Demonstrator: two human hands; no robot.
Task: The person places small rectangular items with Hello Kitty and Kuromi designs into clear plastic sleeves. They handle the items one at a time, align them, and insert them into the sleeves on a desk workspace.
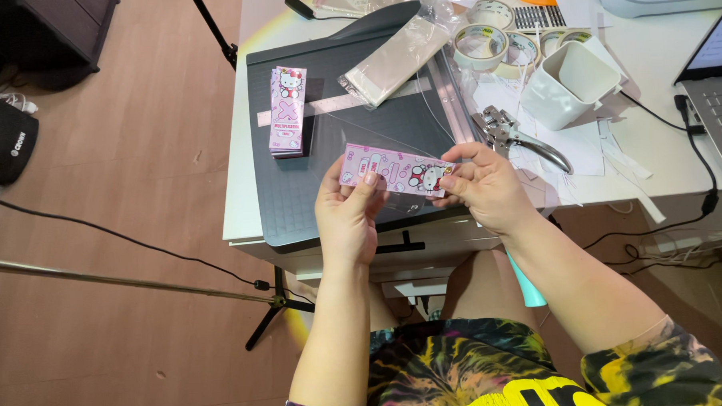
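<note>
Both my hands hold one flat pink card (392, 169) with a cartoon cat print, over the near edge of a dark grey cutting mat (336, 188). My left hand (347, 215) pinches its left end from below. My right hand (484, 184) grips its right end between thumb and fingers. A stack of the same pink cards (287, 111) lies on the mat's far left, apart from both hands. A clear plastic sleeve (392, 62) rests across the mat's far side.
Right of the mat on the white table (668, 56) lie a metal hole punch (519, 135), a white square cup (571, 83), several tape rolls (483, 43) and a laptop (721, 94). Cables and a tripod leg (140, 279) cross the wooden floor at left.
</note>
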